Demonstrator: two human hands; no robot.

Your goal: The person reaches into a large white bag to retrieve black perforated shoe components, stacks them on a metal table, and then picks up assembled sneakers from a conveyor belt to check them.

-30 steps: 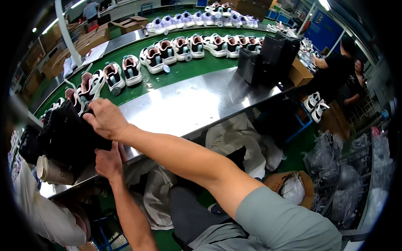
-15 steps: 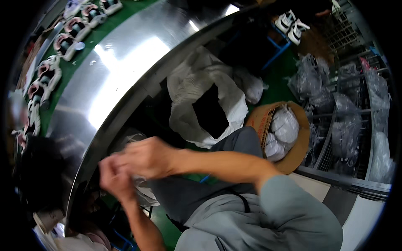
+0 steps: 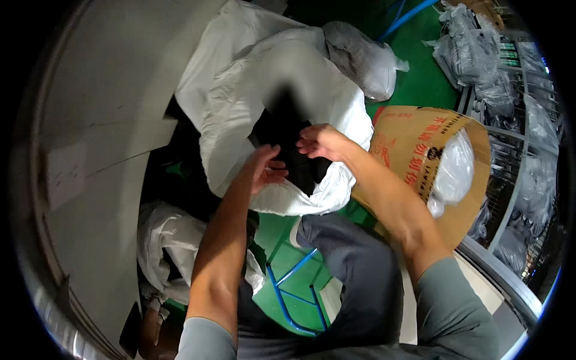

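Observation:
A large white sack (image 3: 225, 114) stands before my knees with its mouth spread wide. Soft-looking black stuff (image 3: 282, 141) lies deep inside it; I cannot make out what kind of thing it is. My left hand (image 3: 266, 169) hangs over the near left part of the mouth, fingers spread and slightly bent, with nothing in them. At the right side of the opening my right hand (image 3: 323, 143) is held with loosely curved fingers apart, pointing toward the black stuff. Whether its fingertips touch that stuff cannot be told. A blurred pale patch covers the sack's far inner side.
Right of the sack stands an open cardboard box (image 3: 408, 135) with white plastic-wrapped bundles (image 3: 454, 168). Behind is a filled plastic bag (image 3: 366, 63). A metal rack (image 3: 510, 135) holds bagged items. Another white sack (image 3: 171, 231) lies at left, near blue stool legs (image 3: 294, 297).
My hands, earlier close together by the metal table's edge, have parted and reached forward into the mouth of the white sack. The view has tipped down, and the tabletop shoes are out of sight.

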